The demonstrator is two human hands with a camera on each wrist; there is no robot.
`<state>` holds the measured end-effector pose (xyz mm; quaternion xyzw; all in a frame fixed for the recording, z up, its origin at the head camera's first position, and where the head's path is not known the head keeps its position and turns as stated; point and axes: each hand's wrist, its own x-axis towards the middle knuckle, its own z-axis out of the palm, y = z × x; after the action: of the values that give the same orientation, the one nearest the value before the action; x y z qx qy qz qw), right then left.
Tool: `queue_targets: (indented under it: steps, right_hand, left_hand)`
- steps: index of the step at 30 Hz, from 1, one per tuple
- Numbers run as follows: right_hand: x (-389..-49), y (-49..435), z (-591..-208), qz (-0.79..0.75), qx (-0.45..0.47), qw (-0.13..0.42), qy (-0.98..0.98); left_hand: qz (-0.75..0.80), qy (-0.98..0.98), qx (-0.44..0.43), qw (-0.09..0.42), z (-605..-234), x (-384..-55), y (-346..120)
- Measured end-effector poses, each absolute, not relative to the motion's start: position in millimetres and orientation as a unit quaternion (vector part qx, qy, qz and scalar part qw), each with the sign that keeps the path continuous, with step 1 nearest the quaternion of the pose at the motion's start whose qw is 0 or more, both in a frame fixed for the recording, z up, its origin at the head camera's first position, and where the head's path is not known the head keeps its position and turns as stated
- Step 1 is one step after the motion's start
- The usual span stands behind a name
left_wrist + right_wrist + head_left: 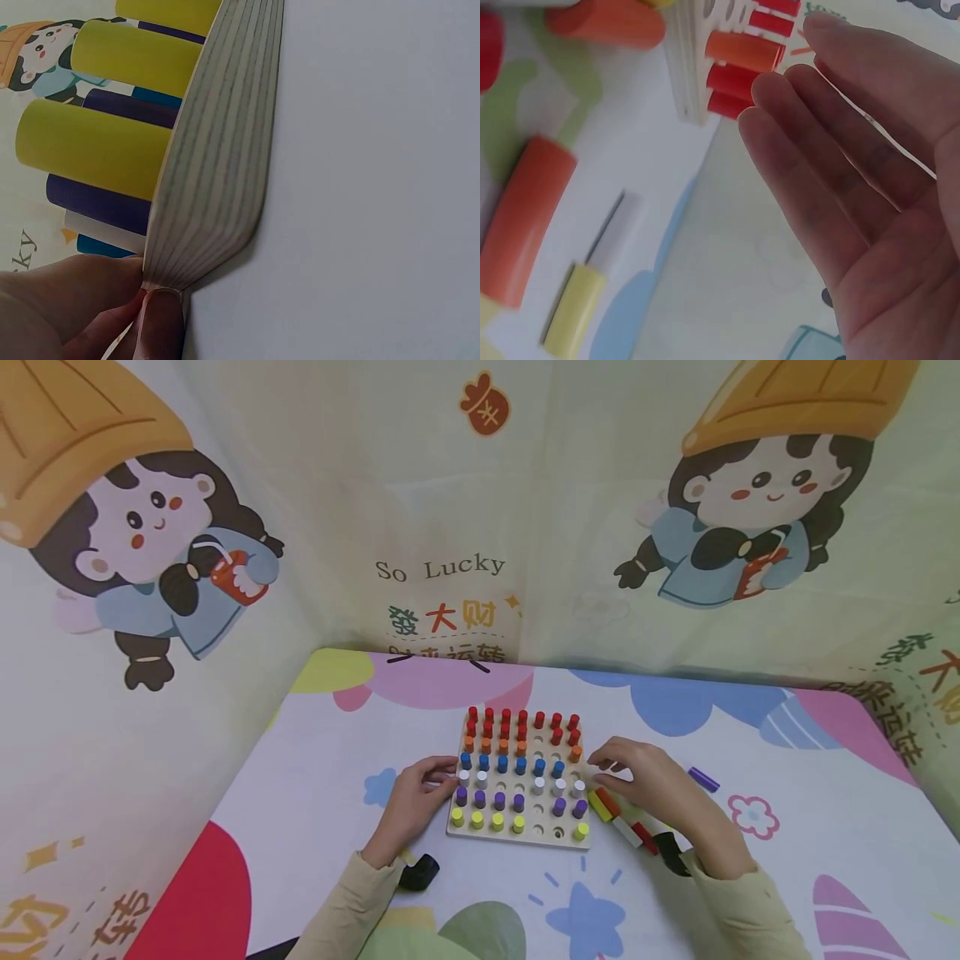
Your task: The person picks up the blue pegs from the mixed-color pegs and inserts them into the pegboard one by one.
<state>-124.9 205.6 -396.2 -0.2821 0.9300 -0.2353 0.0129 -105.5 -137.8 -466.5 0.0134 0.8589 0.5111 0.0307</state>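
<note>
A light wooden pegboard (517, 837) bears rows of pegs in red, orange, blue, white, purple and yellow. Several round holes show bare, mostly towards its middle and right. At the board's left edge is my left hand (415, 797); in the left wrist view its thumb and a finger hold the edge near a corner. Just beyond the right edge hovers my right hand (645, 777), fingers loosely bent and apart, with nothing in them in the right wrist view. Beneath it lie a loose yellow peg (600, 806), an orange peg (609, 802), a white peg (626, 832) and a red peg (645, 837).
Farther right on the patterned tablecloth (337, 718) lies a purple peg (703, 779). A black device (420, 872) sits at the left wrist and another black device (671, 853) at the right one. Cartoon-printed cloth walls (570, 543) stand behind and at both sides.
</note>
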Motion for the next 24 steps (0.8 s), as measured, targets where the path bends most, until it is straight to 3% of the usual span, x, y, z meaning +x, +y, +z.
queue_targets:
  steps: [24]
  right_hand:
    - [-106.8, 246.3, -392.4, -0.231, -0.249, 0.001, 0.940]
  left_hand:
    - [0.504, 0.863, 0.008, 0.036, -460.8, -103.3, -136.9]
